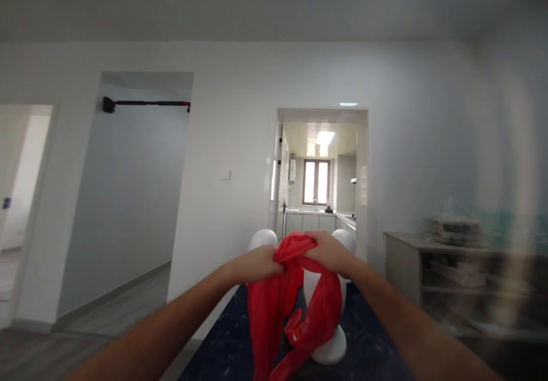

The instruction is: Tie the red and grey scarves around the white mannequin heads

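Observation:
A long red scarf point(268, 307) is bunched between my hands, its top raised in an arch and its two ends hanging down. My left hand point(262, 264) is closed round the cloth on the left side. On the right, my right hand point(330, 251) grips the top of the arch. Behind the hanging cloth stands a white mannequin form point(311, 284) on a round white base point(329, 348), mostly hidden. More red cloth point(294, 327) lies low between the scarf's two ends. Two smooth white head shapes point(263, 237) point(343, 238) show beyond my hands.
The white forms stand on a dark blue table point(226, 344). To the right is a wooden shelf unit point(402, 264) with stacked items on top, blurred. Ahead, a doorway point(363, 169) opens onto a kitchen. A black and red bar point(148, 103) spans the left alcove.

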`<state>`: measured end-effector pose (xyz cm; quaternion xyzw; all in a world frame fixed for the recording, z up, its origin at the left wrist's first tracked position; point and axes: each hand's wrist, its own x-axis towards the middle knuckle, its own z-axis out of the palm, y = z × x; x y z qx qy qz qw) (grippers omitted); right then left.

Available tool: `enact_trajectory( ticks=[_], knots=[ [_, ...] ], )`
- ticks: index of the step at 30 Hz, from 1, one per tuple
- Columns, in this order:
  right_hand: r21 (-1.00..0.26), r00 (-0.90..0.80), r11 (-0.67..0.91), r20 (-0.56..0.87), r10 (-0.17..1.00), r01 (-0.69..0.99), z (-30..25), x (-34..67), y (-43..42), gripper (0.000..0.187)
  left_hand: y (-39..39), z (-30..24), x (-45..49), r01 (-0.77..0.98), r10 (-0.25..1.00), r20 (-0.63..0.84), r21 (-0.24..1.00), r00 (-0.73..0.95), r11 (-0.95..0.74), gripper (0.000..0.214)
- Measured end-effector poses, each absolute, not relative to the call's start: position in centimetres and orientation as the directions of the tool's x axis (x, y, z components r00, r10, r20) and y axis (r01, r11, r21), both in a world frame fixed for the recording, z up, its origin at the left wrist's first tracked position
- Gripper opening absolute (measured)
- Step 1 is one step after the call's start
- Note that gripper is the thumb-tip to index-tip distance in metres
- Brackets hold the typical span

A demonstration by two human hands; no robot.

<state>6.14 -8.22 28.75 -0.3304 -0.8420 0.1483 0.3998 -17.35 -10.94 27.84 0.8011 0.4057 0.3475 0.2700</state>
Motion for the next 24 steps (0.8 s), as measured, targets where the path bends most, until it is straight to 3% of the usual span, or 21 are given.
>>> enact_trajectory(
  ticks=[4,7,9,13,16,21,24],
  knots=[
    [-0.459,-0.625,0.769,0.456,0.634,0.445,30.8,9.7,-8.6,0.047,-10.5,32.0,-18.0,0.234,0.813,0.198,0.897,0.547,-0.376,0.025],
    [-0.497,-0.678,0.744,0.355,0.644,0.446,30.3,10.9,-8.1,0.046,-9.9,34.0,-17.3,0.052,0.75,0.179,0.961,0.637,-0.273,0.027],
    [-0.593,-0.697,0.705,0.312,0.646,0.388,29.3,10.6,-7.9,0.047,-9.5,35.0,-16.2,-0.037,0.721,0.205,0.97,0.662,-0.242,0.026],
    [-0.856,-0.733,0.516,0.376,0.567,-0.039,26.3,7.9,-9.0,0.067,-9.2,36.4,-12.6,-0.141,0.687,0.265,0.962,0.676,-0.232,0.037],
    [-0.897,-0.742,0.302,0.438,0.507,-0.323,24.0,5.1,-10.5,0.077,-9.3,37.2,-10.1,-0.245,0.642,0.426,0.902,0.637,-0.355,0.031],
    [-0.929,-0.816,0.227,0.367,0.447,-0.294,22.1,4.8,-10.5,0.052,-9.1,38.6,-9.5,-0.225,0.593,0.496,0.853,0.635,-0.472,0.027],
    [-0.946,-0.803,0.27,0.298,0.516,-0.178,23.1,8.7,-9.1,0.042,-8.9,39.3,-11.5,-0.174,0.606,0.489,0.847,0.627,-0.503,0.031]
  ],
)
